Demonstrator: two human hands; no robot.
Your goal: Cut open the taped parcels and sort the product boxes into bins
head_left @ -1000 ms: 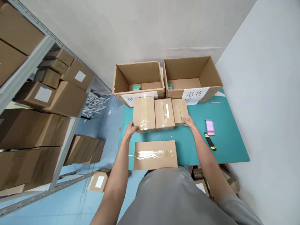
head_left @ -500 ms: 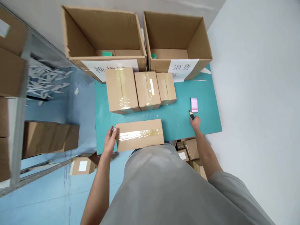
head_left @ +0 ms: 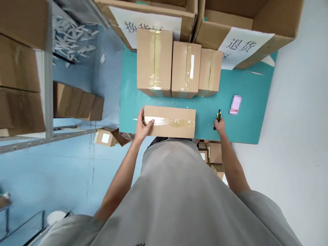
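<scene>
A long, flat cardboard box (head_left: 169,129) with clear tape along its top lies at the near edge of the green table (head_left: 246,131). My left hand (head_left: 144,128) grips its left end, thumb on the top and fingers against the side. In my right hand (head_left: 219,126) is a black and yellow utility knife (head_left: 218,116), held to the right of the box and apart from it. Whether its blade is out I cannot tell. Beyond the knife, a blurred pink-white phone-like object (head_left: 235,105) rests on the table.
Three taped cartons, the largest a tall carton (head_left: 154,61), stand behind the box. Two big open boxes with paper signs, a left box (head_left: 188,20) and a right box (head_left: 215,37), are at the back. Shelving (head_left: 46,102) with cartons stands left; a white wall (head_left: 294,119) is right.
My left hand has moved from beside the box onto its end, the thumb now on top. The knife has come left, nearer the box and away from the phone-like object. The view has shifted.
</scene>
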